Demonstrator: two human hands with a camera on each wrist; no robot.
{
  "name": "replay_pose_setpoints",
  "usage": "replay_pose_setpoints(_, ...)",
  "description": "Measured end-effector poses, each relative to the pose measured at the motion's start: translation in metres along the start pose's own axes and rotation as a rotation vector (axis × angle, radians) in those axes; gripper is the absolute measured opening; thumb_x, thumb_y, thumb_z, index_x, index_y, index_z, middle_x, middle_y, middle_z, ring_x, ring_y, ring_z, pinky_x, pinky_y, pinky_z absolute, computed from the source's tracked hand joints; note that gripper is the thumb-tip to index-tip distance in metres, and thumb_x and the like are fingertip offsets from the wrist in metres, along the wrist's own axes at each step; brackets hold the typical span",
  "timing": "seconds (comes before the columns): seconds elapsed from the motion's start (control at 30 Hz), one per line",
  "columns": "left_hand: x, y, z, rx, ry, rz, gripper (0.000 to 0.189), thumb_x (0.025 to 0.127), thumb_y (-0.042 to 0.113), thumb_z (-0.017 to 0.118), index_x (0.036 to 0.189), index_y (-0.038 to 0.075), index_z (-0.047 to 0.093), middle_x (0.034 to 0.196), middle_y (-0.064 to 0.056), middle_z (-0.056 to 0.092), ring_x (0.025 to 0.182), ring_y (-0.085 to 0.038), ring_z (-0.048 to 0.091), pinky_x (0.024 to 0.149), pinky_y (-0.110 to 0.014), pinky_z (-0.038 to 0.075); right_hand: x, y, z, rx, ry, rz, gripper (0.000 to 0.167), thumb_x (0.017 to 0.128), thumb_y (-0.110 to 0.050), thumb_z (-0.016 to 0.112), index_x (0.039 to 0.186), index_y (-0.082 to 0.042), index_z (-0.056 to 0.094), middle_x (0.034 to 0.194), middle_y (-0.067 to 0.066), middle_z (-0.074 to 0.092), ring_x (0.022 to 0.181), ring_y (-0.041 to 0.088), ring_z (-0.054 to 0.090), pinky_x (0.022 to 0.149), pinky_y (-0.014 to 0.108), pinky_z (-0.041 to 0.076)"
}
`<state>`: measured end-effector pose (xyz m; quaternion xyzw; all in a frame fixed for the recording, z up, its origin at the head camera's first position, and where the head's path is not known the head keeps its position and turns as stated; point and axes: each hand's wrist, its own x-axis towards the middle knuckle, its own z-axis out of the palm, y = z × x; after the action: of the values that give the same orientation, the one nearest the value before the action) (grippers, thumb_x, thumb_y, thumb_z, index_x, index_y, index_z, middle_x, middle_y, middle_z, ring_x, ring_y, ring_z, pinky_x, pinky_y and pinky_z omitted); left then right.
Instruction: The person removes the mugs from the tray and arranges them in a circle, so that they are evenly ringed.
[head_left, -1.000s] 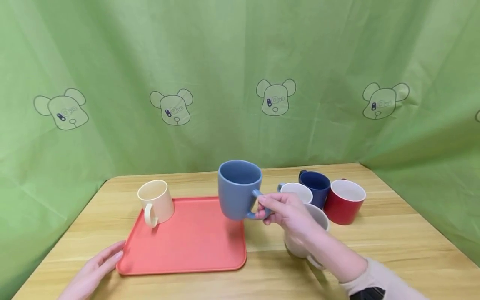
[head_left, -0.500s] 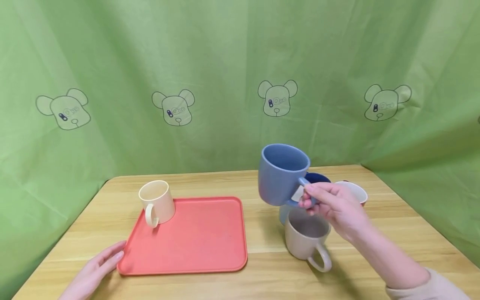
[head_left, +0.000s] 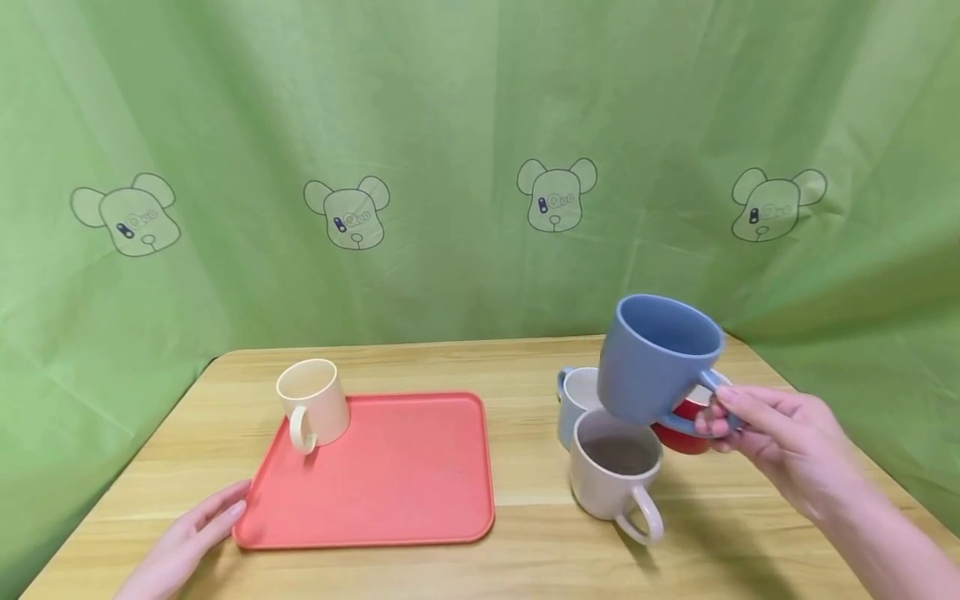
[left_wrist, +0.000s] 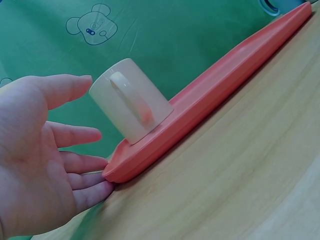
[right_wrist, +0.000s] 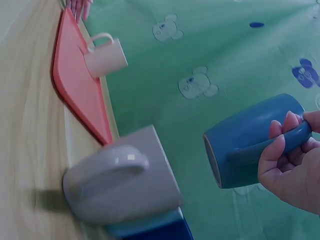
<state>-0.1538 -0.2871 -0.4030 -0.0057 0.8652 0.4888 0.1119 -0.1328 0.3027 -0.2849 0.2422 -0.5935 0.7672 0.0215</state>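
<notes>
My right hand (head_left: 787,442) grips a blue mug (head_left: 656,362) by its handle, holding it up in the air above the group of mugs on the right. In the right wrist view the fingers curl round the handle of this blue mug (right_wrist: 255,142). My left hand (head_left: 187,537) touches the left front corner of a red tray (head_left: 390,475), its fingers fairly straight. The left wrist view shows those fingertips against the end of the tray (left_wrist: 150,157), with the thumb apart. A cream mug (head_left: 318,408) stands upright on the tray's far left corner, handle toward me.
Below the held mug stand a grey-beige mug (head_left: 611,479), a light blue mug with white inside (head_left: 573,412) and a red mug (head_left: 682,433), partly hidden. A dark blue mug (right_wrist: 162,232) shows in the right wrist view. A green curtain (head_left: 450,167) hangs behind the wooden table (head_left: 540,550).
My right hand has carried the blue mug from over the tray's right edge rightward, past the light blue mug, to above the right-hand mugs. The left hand and tray have stayed put.
</notes>
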Motion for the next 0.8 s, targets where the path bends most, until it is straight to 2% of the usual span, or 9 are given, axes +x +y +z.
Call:
replay_pose_setpoints(0.2,-0.001,0.001,0.000,0.008,-0.003,-0.001,0.065,0.099,0.037,0.039,0.142,-0.009,0.022,0.146,-0.029,0.021,0.133,-0.045,0.015,0.101,-0.062,0.021,-0.022,-0.006,-0.024,-0.022,0.058,0.031,0.040,0.097,0.010,0.027,0.094,0.008,0.066,0.082,0.014,0.066,0.077,0.020,0.063,0.065,0.028,0.053)
replay_pose_setpoints(0.37,-0.001,0.001,0.000,0.001,-0.012,-0.005,0.065,0.100,0.037,0.039,0.142,-0.009,0.022,0.146,-0.029,0.021,0.133,-0.045,0.014,0.102,-0.062,0.021,-0.041,-0.008,-0.042,-0.063,0.144,0.055,0.039,0.098,0.008,0.029,0.095,0.006,0.067,0.084,0.013,0.067,0.078,0.018,0.064,0.067,0.028,0.054)
replay_pose_setpoints(0.47,0.000,0.001,0.000,-0.014,-0.020,-0.015,0.065,0.100,0.037,0.039,0.143,-0.009,0.021,0.147,-0.029,0.019,0.133,-0.045,0.013,0.102,-0.062,0.021,-0.053,-0.006,-0.052,-0.044,0.192,0.062,0.039,0.098,0.008,0.028,0.096,0.007,0.067,0.084,0.013,0.067,0.079,0.019,0.065,0.068,0.028,0.054)
replay_pose_setpoints(0.63,-0.001,0.001,-0.002,-0.007,-0.026,-0.017,0.065,0.100,0.037,0.038,0.143,-0.008,0.020,0.147,-0.029,0.018,0.133,-0.046,0.013,0.101,-0.062,0.021,-0.073,0.002,-0.067,0.003,0.199,0.037,0.043,0.098,0.010,0.025,0.099,0.007,0.067,0.085,0.015,0.068,0.080,0.020,0.065,0.069,0.028,0.054)
replay_pose_setpoints(0.8,-0.001,0.001,-0.002,0.015,-0.027,-0.010,0.064,0.100,0.037,0.037,0.143,-0.009,0.020,0.147,-0.029,0.019,0.133,-0.046,0.013,0.102,-0.062,0.021,-0.090,0.014,-0.081,-0.016,0.196,0.026,0.045,0.097,0.011,0.023,0.099,0.006,0.068,0.086,0.015,0.068,0.082,0.019,0.066,0.069,0.028,0.055)
